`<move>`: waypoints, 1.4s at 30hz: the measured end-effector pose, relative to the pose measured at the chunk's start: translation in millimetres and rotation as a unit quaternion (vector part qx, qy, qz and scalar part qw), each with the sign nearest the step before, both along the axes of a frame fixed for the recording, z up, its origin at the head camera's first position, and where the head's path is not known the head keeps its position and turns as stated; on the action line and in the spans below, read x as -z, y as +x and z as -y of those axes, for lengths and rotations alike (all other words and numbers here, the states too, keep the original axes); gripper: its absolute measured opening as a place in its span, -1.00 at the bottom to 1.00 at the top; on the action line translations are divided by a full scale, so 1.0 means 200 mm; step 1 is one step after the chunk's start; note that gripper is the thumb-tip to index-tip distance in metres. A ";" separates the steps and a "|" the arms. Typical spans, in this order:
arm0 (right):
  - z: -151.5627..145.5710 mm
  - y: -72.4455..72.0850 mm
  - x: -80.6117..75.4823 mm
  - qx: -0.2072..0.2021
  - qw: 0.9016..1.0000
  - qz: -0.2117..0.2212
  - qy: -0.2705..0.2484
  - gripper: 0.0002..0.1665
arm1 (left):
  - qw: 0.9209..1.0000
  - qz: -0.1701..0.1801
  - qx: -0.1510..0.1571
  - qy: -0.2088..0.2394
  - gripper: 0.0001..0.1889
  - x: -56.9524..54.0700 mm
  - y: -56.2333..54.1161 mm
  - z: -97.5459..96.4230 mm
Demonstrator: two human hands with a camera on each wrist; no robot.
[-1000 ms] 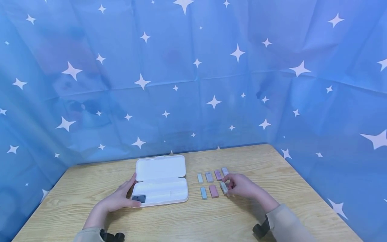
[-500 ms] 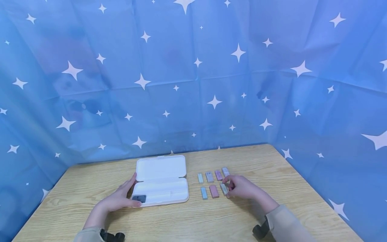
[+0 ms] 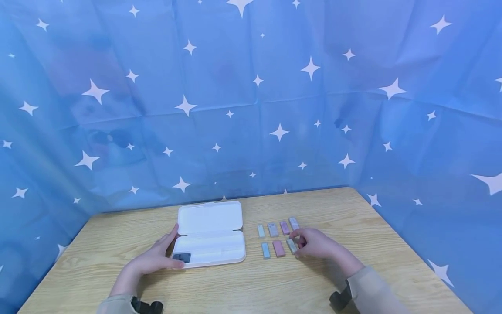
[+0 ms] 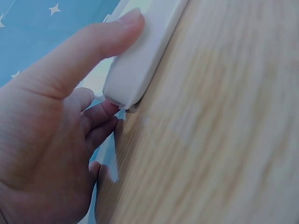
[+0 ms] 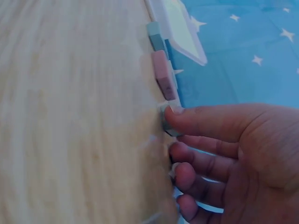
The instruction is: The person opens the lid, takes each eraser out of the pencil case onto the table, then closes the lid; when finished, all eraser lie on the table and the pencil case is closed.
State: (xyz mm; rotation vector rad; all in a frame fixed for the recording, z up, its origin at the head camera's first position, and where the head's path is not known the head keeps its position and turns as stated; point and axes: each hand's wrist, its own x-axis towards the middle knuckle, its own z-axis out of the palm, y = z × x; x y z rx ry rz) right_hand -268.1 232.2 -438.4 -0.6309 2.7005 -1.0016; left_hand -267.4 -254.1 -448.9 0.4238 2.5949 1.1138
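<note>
An open white pencil case [image 3: 211,249] lies on the wooden table with its lid back. My left hand [image 3: 150,259] grips its left end, thumb on the front wall and fingers around the side, as the left wrist view shows. A dark grey block [image 3: 182,257] sits in the case's left corner. Over at the right, my right hand [image 3: 317,243] pinches a pale green eraser [image 3: 292,246] between thumb and fingers, at the end of the front row. Left of it lie a pink eraser [image 3: 279,248] and a light blue eraser [image 3: 266,250].
Behind them runs a back row: a pale mint eraser [image 3: 261,231], a lavender eraser [image 3: 273,230], a purple eraser [image 3: 284,227] and a pale lilac eraser [image 3: 293,223]. A blue star-patterned curtain [image 3: 235,152] stands behind the table [image 3: 243,290].
My right hand stays at the pale green eraser with hardly any movement. The left hand keeps its place on the pencil case. The head view has shifted very slightly.
</note>
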 end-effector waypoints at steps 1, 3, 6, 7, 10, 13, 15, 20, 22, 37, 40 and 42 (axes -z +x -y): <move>0.00 0.00 -0.01 0.000 1.000 -0.002 0.002 -0.46 | 1.000 -0.001 -0.002 0.000 0.25 0.00 0.00 0.00; -0.01 0.01 -0.04 0.001 1.000 -0.005 0.005 -0.43 | 1.000 -0.002 -0.003 0.001 0.26 0.00 0.00 0.00; -0.01 0.00 -0.09 -0.001 1.000 -0.016 0.012 -0.45 | 1.000 -0.003 -0.004 0.002 0.26 0.00 0.00 0.00; 0.00 0.00 -0.10 -0.005 1.000 -0.020 0.016 -0.47 | 1.000 -0.003 -0.003 0.003 0.26 0.01 0.00 0.00; 0.03 -0.03 -0.15 -0.022 0.999 -0.028 0.030 -0.51 | 1.000 -0.002 -0.001 0.002 0.25 0.01 0.00 0.01; 0.10 -0.05 -0.19 -0.052 0.997 -0.036 0.049 -0.55 | 1.000 -0.004 0.001 -0.001 0.25 0.00 0.00 0.01; 0.15 -0.07 -0.22 -0.074 0.994 -0.035 0.065 -0.57 | 1.000 -0.005 0.003 -0.005 0.25 0.00 0.01 0.01; 0.30 -0.09 -0.27 -0.124 0.988 -0.017 0.092 -0.60 | 1.000 -0.003 0.003 -0.008 0.26 0.00 0.01 0.00; 0.36 -0.10 -0.29 -0.141 0.985 -0.010 0.098 -0.59 | 1.000 -0.002 0.002 -0.006 0.26 0.00 0.01 0.00; 0.94 -0.26 -0.33 -0.279 0.952 -0.051 0.114 -0.57 | 1.000 -0.011 0.004 -0.003 0.26 0.02 0.00 0.01; 1.05 -0.27 -0.31 -0.297 0.944 -0.061 0.127 -0.55 | 1.000 -0.016 -0.001 -0.005 0.26 0.02 -0.01 0.01; 1.12 -0.27 -0.29 -0.307 0.941 -0.059 0.131 -0.55 | 1.000 -0.019 0.000 -0.003 0.25 0.02 -0.01 0.01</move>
